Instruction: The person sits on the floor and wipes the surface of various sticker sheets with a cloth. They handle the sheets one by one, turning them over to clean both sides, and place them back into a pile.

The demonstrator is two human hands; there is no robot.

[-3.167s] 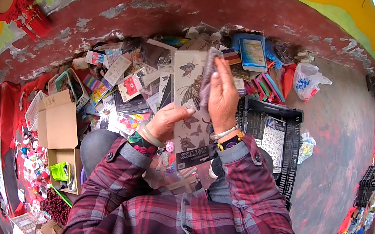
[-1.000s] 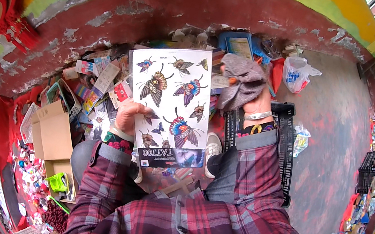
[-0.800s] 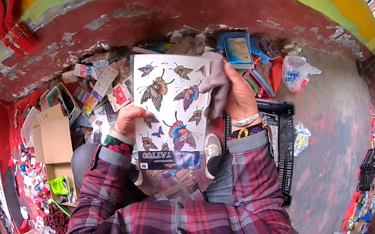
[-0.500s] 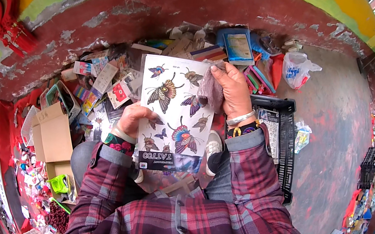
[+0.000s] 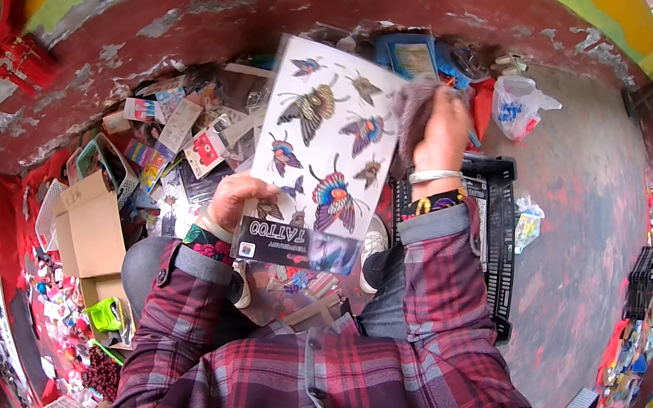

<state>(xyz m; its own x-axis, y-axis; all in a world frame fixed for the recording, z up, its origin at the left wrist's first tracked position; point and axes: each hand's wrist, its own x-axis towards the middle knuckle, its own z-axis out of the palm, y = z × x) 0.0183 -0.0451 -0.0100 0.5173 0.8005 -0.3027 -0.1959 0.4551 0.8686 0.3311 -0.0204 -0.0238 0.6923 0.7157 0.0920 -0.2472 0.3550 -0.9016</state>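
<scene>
A white temporary tattoo sheet [image 5: 322, 170] with colourful butterflies and a dark printed strip hangs in front of me, its strip toward my body. My left hand [image 5: 238, 199] is closed on its lower left edge, thumb lying over the front. At the upper right of the sheet, my right hand [image 5: 445, 137] grips a greyish-purple cloth [image 5: 417, 113], which is bunched and somewhat blurred. The cloth is beside the sheet's right edge; whether it touches the sheet I cannot tell.
Right of my knees stands a black plastic crate [image 5: 500, 261] with printed sheets inside. Packets and cards [image 5: 174, 129] pile against the wall at left, near an open cardboard box [image 5: 91, 228]. A white plastic bag [image 5: 521, 107] lies at the far right. Small goods line both sides.
The sheet has risen and shifted slightly right. My right hand has moved up and right with the cloth, off the sheet's face, uncovering the butterfly there.
</scene>
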